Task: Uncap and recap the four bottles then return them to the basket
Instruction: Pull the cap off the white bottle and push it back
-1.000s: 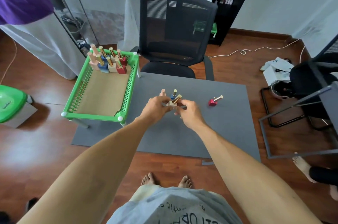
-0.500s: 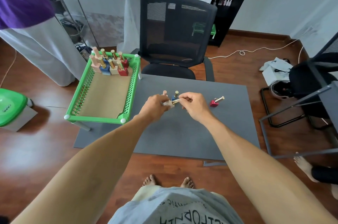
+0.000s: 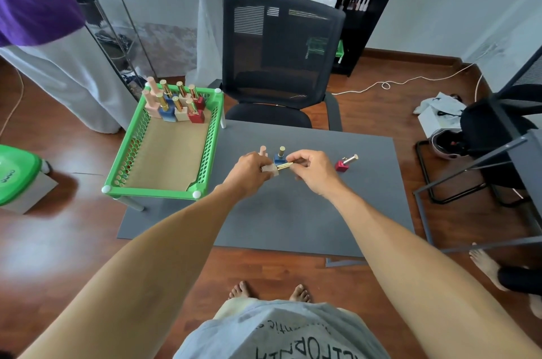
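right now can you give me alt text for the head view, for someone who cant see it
Over a grey mat, the left hand holds a beige bottle while the right hand pinches its gold cap. Blue, pink and red bottles stand on the mat; a green basket of more bottles sits left.

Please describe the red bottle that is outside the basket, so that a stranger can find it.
Look at the grey mat before the black chair. Right of both hands, the red bottle stands alone, its gold cap tilted. The other mat bottles are blue, pink or beige.
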{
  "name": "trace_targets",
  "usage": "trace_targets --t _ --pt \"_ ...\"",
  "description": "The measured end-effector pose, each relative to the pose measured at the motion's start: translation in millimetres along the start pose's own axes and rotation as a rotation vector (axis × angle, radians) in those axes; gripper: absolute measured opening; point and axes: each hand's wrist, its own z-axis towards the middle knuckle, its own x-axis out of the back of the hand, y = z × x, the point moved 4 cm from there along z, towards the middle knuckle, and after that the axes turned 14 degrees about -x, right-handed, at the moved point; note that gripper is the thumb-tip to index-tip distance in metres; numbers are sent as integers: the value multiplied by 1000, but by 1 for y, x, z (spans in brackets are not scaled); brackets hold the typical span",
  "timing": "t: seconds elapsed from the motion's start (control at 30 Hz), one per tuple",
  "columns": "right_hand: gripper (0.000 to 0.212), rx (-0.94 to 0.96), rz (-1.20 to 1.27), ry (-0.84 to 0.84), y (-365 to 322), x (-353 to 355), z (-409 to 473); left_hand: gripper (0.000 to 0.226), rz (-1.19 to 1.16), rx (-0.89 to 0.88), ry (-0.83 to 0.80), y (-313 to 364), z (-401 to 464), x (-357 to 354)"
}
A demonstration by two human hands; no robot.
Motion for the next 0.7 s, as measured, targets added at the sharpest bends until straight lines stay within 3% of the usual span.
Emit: trace_targets --t 0.13,0.27,0.37,0.47,0.63,0.7 --pt "6 -34 16 10 3 1 0 7 -8 -19 27 0 0 1" --pt "19 -62 40 17 4 1 -1 7 -7 -41 29 2 0 0" --pt "18 -71 33 -15 3 0 -5 6 -7 -36 32 1 1 1" --pt "32 -55 -30 -65 3 0 -7 6 7 -35 38 -1 1 2" --pt "12 -66 -35 -33 3 2 -6 9 14 -31 31 -1 3 2" --pt "14 -64 -38 -29 3 2 -6 8 13 -28 31 0 3 1"
